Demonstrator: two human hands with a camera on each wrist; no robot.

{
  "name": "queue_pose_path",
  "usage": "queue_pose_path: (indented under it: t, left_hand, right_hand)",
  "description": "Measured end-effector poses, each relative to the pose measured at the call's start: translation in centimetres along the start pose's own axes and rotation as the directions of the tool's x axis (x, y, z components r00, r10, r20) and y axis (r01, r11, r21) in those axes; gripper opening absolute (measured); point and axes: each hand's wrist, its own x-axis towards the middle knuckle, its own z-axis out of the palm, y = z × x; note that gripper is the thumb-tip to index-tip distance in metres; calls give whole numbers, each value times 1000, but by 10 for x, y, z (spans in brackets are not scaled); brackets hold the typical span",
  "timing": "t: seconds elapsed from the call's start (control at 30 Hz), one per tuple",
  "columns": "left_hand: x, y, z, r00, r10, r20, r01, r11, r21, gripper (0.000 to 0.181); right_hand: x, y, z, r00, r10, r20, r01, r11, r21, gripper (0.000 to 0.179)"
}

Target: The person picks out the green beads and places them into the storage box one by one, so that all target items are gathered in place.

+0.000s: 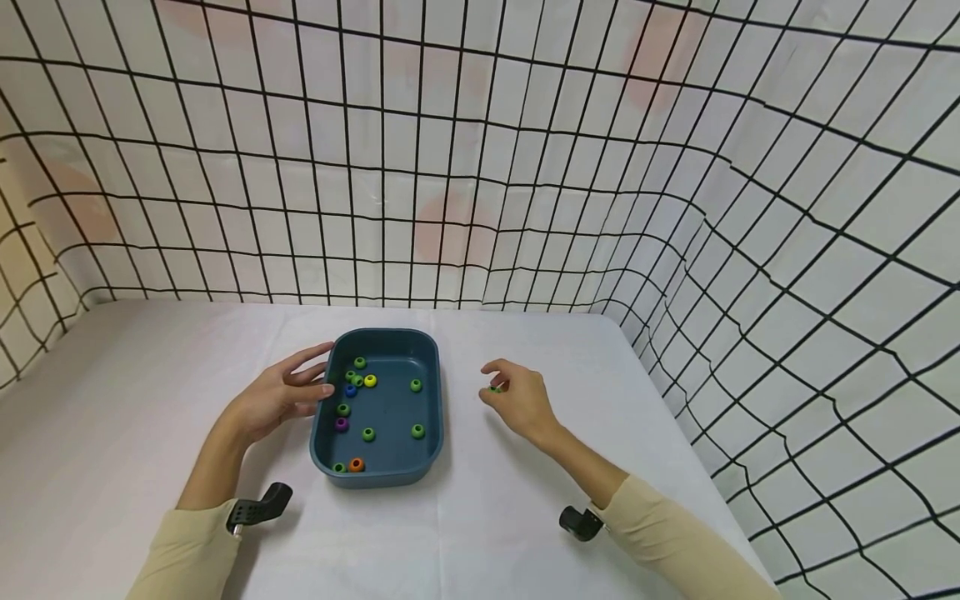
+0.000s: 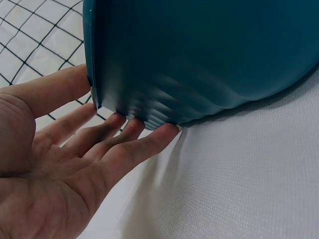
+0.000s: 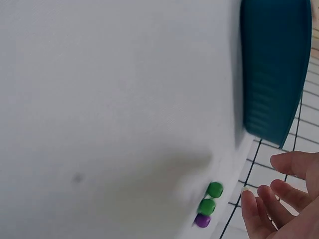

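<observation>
A dark teal tray (image 1: 386, 408) stands on the white cloth. Several round beads with wide holes lie in it, mostly green (image 1: 417, 431), plus a yellow bead (image 1: 371, 381), a blue bead (image 1: 350, 390), a purple bead (image 1: 341, 424) and an orange bead (image 1: 356, 465). Along the tray's left wall, my left hand (image 1: 279, 398) touches with extended fingers, the thumb at the rim. To the tray's right, my right hand (image 1: 522, 402) hovers with thumb and fingers apart, holding nothing. By it, two green beads (image 3: 207, 206) and a purple bead (image 3: 203, 220) lie in a row on the cloth.
A white cloth (image 1: 480, 533) covers the table. Black-lined white grid walls (image 1: 420, 167) rise behind and at the sides. Each wrist carries a small black camera mount, the left one (image 1: 262, 504) near the tray's front corner.
</observation>
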Motion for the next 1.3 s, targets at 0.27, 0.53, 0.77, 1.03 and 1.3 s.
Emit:
queue_pose_path:
  t: [0.27, 0.53, 0.77, 1.03, 1.3]
  left_hand:
    - [-1, 0, 0, 1000, -2, -4, 2, 1000, -4, 83]
    - [0, 0, -1, 1000, -2, -5, 2, 1000, -5, 83]
    - [0, -1, -1, 1000, -1, -6, 1, 1000, -7, 83]
    - [0, -2, -1, 1000, 0, -8, 0, 1000, -17, 83]
    - [1, -1, 0, 1000, 0, 0, 0, 1000, -15, 84]
  right_hand:
    - [-1, 17, -2, 999, 32, 25, -31, 999, -19, 29]
    - [1, 30, 0, 997, 75, 32, -74, 997, -33, 33]
    - [3, 39, 1, 994, 106, 29, -104, 994, -43, 32]
    - [3, 42, 3, 992, 116, 50, -115, 993, -29, 31]
    - [2, 45, 6, 991, 128, 47, -125, 991, -56, 23]
